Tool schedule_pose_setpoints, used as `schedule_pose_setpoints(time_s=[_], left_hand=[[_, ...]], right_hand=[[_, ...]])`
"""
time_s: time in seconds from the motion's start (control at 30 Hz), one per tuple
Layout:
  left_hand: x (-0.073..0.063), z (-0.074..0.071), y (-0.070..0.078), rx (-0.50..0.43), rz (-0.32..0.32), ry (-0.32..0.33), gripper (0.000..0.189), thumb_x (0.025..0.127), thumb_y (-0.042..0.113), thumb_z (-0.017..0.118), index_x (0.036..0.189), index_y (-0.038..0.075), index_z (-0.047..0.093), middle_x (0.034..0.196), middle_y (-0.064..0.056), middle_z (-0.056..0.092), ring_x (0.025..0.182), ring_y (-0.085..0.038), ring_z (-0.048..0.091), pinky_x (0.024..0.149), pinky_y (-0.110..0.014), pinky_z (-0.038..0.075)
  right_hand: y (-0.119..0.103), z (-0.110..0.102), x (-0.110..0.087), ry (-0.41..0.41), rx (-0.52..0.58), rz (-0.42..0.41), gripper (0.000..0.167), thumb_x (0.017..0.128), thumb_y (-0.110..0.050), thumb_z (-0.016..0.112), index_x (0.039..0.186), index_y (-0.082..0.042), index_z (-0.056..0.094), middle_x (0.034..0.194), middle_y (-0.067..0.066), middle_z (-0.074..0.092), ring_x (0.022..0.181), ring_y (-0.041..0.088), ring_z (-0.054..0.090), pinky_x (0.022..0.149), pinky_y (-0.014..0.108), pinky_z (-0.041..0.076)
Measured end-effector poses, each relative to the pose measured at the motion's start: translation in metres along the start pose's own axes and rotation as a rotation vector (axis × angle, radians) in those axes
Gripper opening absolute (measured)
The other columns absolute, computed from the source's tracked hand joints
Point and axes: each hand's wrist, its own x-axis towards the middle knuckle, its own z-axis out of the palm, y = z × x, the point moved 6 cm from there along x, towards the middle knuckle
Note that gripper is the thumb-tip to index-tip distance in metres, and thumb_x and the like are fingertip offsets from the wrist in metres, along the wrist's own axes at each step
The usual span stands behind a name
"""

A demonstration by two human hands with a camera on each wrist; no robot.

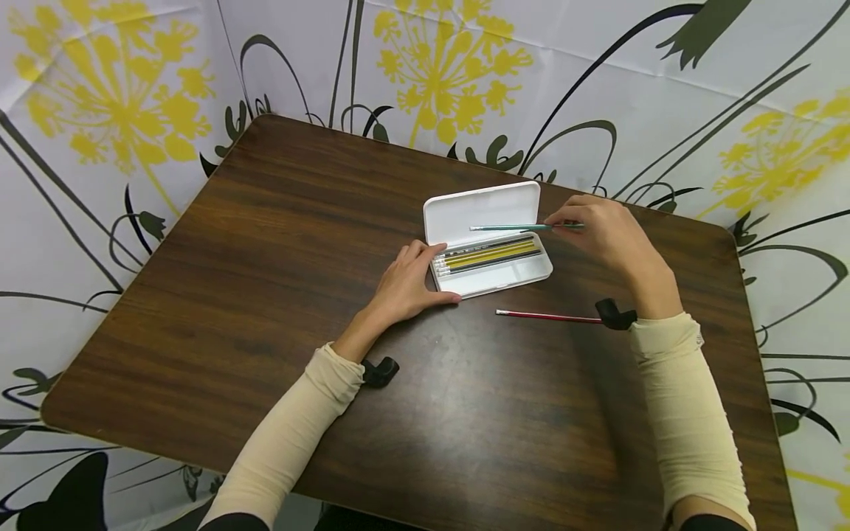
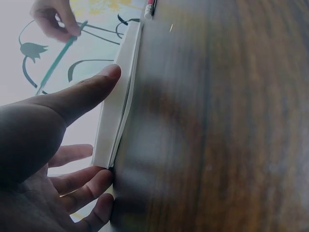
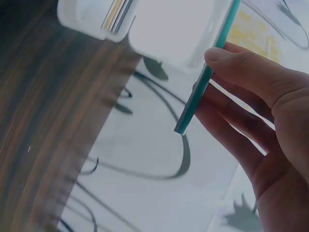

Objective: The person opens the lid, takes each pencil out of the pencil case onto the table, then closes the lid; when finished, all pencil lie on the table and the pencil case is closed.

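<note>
A white pencil case (image 1: 491, 284) lies with its lid (image 1: 481, 210) raised, several yellow and black pencils (image 1: 488, 254) side by side in its tray. At the case's left end, my left hand (image 1: 408, 284) holds it, thumb along the front wall and fingers round the end, as the left wrist view (image 2: 82, 94) also shows. Between thumb and fingers, my right hand (image 1: 600, 228) pinches a teal pencil (image 1: 508, 228) near one end. That pencil is held above the case, its eraser end pointing left. In the right wrist view the teal pencil (image 3: 193, 99) shows its flat, unsharpened end.
A red pencil (image 1: 547, 316) lies on the brown wooden table (image 1: 299, 221) in front of the case, partly hidden by the black wrist camera (image 1: 616, 315) on my right arm. A white cloth with yellow flowers (image 1: 451, 74) hangs behind the table's far edge.
</note>
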Motion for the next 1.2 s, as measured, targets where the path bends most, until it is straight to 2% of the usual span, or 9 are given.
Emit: schedule_pose_setpoints(time_s=[0.23, 0.4, 0.57, 0.73, 0.83, 1.0, 1.2], left_hand=[[0.000, -0.001, 0.000, -0.017, -0.004, -0.003, 0.095, 0.071, 0.056, 0.082, 0.148, 0.014, 0.045, 0.114, -0.007, 0.047, 0.100, -0.022, 0.043, 0.079, -0.038, 0.043], [0.000, -0.003, -0.001, -0.016, -0.013, -0.011, 0.095, 0.072, 0.056, 0.082, 0.148, 0.014, 0.044, 0.114, -0.007, 0.047, 0.100, -0.022, 0.043, 0.079, -0.039, 0.043], [0.000, -0.003, 0.000, -0.012, -0.017, -0.013, 0.095, 0.072, 0.058, 0.081, 0.148, 0.015, 0.044, 0.114, -0.006, 0.046, 0.100, -0.023, 0.043, 0.079, -0.039, 0.043], [0.001, -0.001, 0.002, -0.010, -0.016, -0.015, 0.095, 0.072, 0.058, 0.081, 0.148, 0.015, 0.044, 0.115, -0.007, 0.046, 0.100, -0.023, 0.043, 0.080, -0.039, 0.043], [0.001, -0.001, 0.002, -0.014, -0.017, -0.013, 0.095, 0.072, 0.056, 0.082, 0.148, 0.014, 0.044, 0.116, -0.008, 0.047, 0.101, -0.023, 0.044, 0.080, -0.040, 0.043], [0.002, -0.002, 0.001, -0.016, -0.019, -0.011, 0.096, 0.071, 0.055, 0.083, 0.148, 0.014, 0.044, 0.117, -0.009, 0.047, 0.101, -0.024, 0.044, 0.080, -0.040, 0.043], [0.003, 0.000, 0.000, -0.016, -0.024, -0.020, 0.096, 0.071, 0.056, 0.082, 0.148, 0.015, 0.043, 0.118, -0.008, 0.047, 0.103, -0.024, 0.044, 0.082, -0.040, 0.043]], right_hand=[[0.020, -0.019, -0.033, 0.037, -0.033, 0.056, 0.018, 0.081, -0.003, 0.079, 0.098, -0.010, 0.077, 0.093, 0.001, 0.069, 0.075, 0.016, 0.058, 0.069, 0.036, 0.043], [0.029, -0.027, -0.046, 0.033, -0.041, 0.093, 0.019, 0.082, -0.003, 0.078, 0.100, -0.010, 0.077, 0.095, 0.002, 0.069, 0.078, 0.019, 0.060, 0.070, 0.038, 0.044], [0.027, -0.035, -0.059, 0.041, -0.045, 0.124, 0.021, 0.084, -0.002, 0.076, 0.103, -0.010, 0.076, 0.100, 0.004, 0.069, 0.083, 0.022, 0.061, 0.073, 0.041, 0.045], [0.017, -0.039, -0.085, 0.092, -0.031, 0.131, 0.026, 0.080, 0.003, 0.078, 0.104, -0.009, 0.076, 0.101, 0.006, 0.069, 0.087, 0.023, 0.063, 0.076, 0.043, 0.047], [0.007, -0.030, -0.102, 0.103, -0.018, 0.121, 0.030, 0.076, 0.004, 0.081, 0.103, -0.008, 0.077, 0.100, 0.005, 0.069, 0.088, 0.023, 0.064, 0.076, 0.043, 0.049], [-0.009, 0.001, -0.124, 0.045, 0.008, 0.074, 0.037, 0.071, 0.007, 0.083, 0.104, -0.010, 0.076, 0.100, 0.001, 0.068, 0.088, 0.020, 0.065, 0.073, 0.042, 0.052], [-0.021, 0.036, -0.140, 0.028, 0.031, 0.020, 0.033, 0.070, 0.005, 0.084, 0.099, -0.010, 0.076, 0.095, -0.001, 0.067, 0.083, 0.016, 0.065, 0.069, 0.039, 0.052]])
